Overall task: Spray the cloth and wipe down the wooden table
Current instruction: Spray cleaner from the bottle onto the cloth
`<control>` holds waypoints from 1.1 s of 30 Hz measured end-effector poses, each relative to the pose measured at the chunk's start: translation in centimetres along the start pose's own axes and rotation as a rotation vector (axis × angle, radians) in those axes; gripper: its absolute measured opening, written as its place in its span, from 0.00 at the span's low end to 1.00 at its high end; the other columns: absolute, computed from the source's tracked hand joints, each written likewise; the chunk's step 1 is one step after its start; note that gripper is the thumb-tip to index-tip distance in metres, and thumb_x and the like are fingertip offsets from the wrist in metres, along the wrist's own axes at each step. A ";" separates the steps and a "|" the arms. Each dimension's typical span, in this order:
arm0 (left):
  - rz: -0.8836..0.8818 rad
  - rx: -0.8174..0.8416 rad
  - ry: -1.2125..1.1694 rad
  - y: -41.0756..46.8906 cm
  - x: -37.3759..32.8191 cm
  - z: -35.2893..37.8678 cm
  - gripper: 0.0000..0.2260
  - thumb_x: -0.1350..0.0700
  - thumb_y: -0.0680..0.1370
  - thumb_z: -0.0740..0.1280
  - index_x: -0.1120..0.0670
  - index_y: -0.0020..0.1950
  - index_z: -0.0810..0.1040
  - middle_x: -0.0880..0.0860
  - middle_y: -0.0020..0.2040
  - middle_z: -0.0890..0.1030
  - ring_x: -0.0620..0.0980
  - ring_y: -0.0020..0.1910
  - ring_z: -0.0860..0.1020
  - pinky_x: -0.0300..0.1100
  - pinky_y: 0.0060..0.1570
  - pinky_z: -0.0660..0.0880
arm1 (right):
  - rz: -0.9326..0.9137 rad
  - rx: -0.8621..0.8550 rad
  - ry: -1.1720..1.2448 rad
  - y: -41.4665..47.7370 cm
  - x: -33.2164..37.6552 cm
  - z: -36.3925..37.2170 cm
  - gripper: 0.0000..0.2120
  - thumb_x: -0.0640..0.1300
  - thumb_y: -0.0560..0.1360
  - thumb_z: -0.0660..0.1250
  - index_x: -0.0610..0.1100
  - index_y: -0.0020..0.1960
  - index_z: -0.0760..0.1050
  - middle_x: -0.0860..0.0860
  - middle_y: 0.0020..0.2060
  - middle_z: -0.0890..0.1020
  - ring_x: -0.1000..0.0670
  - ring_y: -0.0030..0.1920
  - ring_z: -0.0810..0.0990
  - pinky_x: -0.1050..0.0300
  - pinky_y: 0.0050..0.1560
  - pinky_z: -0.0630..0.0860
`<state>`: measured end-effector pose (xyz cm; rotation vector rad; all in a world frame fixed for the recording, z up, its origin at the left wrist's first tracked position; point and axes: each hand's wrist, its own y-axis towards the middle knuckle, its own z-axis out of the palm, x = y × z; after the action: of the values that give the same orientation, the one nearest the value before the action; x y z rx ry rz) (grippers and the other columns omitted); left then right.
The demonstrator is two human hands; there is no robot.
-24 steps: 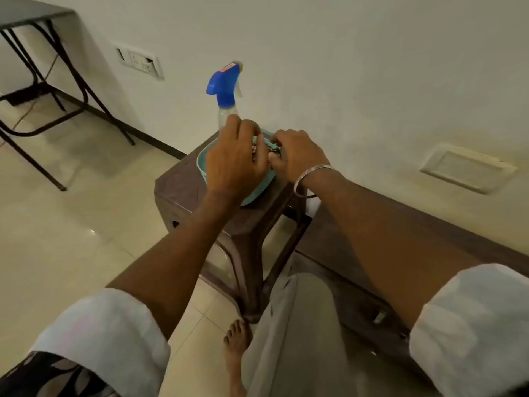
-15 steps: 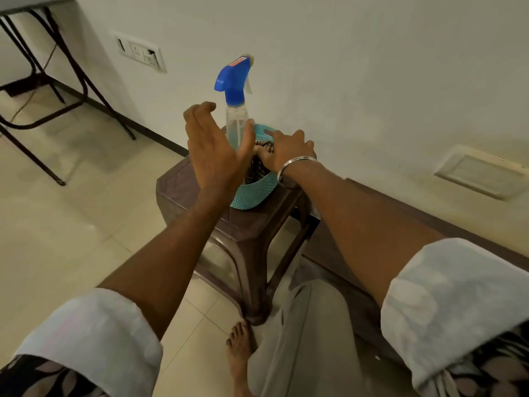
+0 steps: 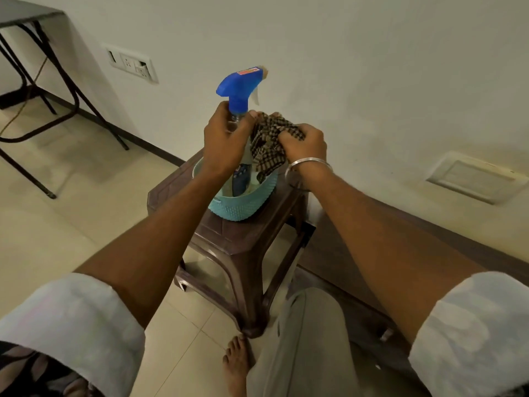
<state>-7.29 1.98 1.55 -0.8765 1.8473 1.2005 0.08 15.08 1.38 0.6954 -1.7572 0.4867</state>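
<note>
**A:** From your head camera, where do you stand?

**B:** You're gathering supplies. Your left hand (image 3: pixel 226 138) is wrapped around the neck of the blue-topped spray bottle (image 3: pixel 239 90), and your right hand (image 3: pixel 305 144) bunches the checked cloth (image 3: pixel 267 138) above the teal basket (image 3: pixel 243 206) on the brown stool (image 3: pixel 229 242).

**A:** And next?

**B:** Probably aim the nozzle at the cloth and squeeze. The wooden table (image 3: pixel 343 262) sits just right of the stool, unwiped.

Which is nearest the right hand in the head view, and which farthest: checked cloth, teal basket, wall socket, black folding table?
1. Checked cloth: in the right hand grip.
2. Teal basket: just below, on the brown stool.
3. Wall socket: up left on the wall.
4. Black folding table: far left corner.
</note>
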 end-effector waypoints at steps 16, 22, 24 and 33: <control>0.389 0.295 -0.124 -3.8 -15.2 12.2 0.08 0.55 0.79 0.70 0.55 0.55 0.75 0.42 0.39 0.75 0.39 0.36 0.73 0.30 0.42 0.69 | 0.162 -0.113 0.998 -6.2 -4.1 -25.1 0.10 0.40 0.77 0.64 0.40 0.57 0.78 0.42 0.52 0.83 0.43 0.54 0.81 0.45 0.62 0.76; 0.328 0.559 -0.113 -8.9 -15.2 19.4 0.10 0.52 0.76 0.75 0.47 0.50 0.74 0.45 0.38 0.77 0.39 0.35 0.74 0.34 0.41 0.73 | 0.226 -0.173 0.971 -8.2 -11.5 -30.7 0.11 0.35 0.75 0.66 0.40 0.57 0.78 0.41 0.56 0.82 0.41 0.57 0.81 0.44 0.63 0.75; 0.290 0.618 -0.124 -10.5 -14.3 21.6 0.10 0.50 0.76 0.76 0.45 0.48 0.74 0.44 0.36 0.75 0.38 0.34 0.73 0.33 0.38 0.71 | 0.243 -0.191 1.007 -8.5 -13.7 -31.8 0.11 0.34 0.76 0.63 0.39 0.57 0.77 0.41 0.54 0.82 0.42 0.55 0.81 0.43 0.63 0.75; 0.263 0.660 -0.010 -14.2 -10.1 26.1 0.14 0.50 0.77 0.74 0.56 0.58 0.79 0.42 0.37 0.74 0.34 0.34 0.74 0.23 0.39 0.67 | -0.207 -0.232 -0.210 -8.7 -20.2 -34.6 0.19 0.23 0.66 0.64 0.40 0.49 0.83 0.49 0.59 0.79 0.52 0.58 0.78 0.57 0.61 0.76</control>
<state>15.44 23.23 -2.92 -0.2637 2.1967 0.6476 34.62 34.94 -8.28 0.7733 -1.8748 0.0681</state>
